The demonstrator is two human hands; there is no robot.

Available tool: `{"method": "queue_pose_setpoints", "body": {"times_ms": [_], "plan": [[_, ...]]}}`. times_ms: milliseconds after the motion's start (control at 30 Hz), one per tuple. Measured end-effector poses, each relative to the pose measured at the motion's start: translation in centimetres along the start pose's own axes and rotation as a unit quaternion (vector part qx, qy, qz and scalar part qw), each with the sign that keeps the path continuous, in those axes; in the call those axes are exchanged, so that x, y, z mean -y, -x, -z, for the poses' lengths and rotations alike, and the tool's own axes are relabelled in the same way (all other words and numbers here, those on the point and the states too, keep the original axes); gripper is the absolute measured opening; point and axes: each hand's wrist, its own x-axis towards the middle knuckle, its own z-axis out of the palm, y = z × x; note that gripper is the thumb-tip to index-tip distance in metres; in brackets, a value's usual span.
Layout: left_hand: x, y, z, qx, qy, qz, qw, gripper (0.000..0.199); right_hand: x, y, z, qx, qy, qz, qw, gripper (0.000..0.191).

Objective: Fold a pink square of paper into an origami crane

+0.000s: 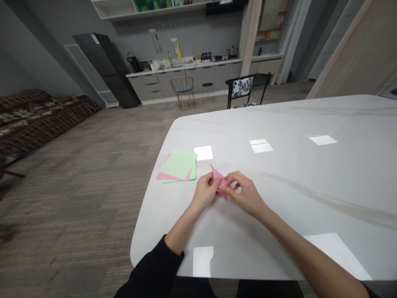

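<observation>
Seated view: the left hand [204,191] and right hand [246,194] hold a folded pink paper [221,182] in a narrow fingertip pinch, over the white marble table [297,186], just right of a loose stack of green and pink paper sheets [178,167].

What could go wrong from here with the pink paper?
The folded pink paper is pinched between the left hand and right hand, so a hard tug might crease or tear it. The loose stack of green and pink paper sheets lies close to the left hand, near the edge of the glossy white stone table, and could get nudged off.
</observation>
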Motion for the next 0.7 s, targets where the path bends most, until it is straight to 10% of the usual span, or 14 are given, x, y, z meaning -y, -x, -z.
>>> {"method": "queue_pose_setpoints", "body": {"times_ms": [300, 700], "plan": [[-1.4, 0.7, -0.1, 0.138, 0.065, 0.023, 0.988, 0.036, -0.6, 0.0, 0.2, 0.018, 0.075, 0.021, 0.997, 0.015], [-0.6, 0.1, 0.3, 0.088, 0.126, 0.056, 0.987, 0.03, 0.2, 0.0, 1.0, 0.118, 0.001, 0.05, 0.992, 0.033]]}}
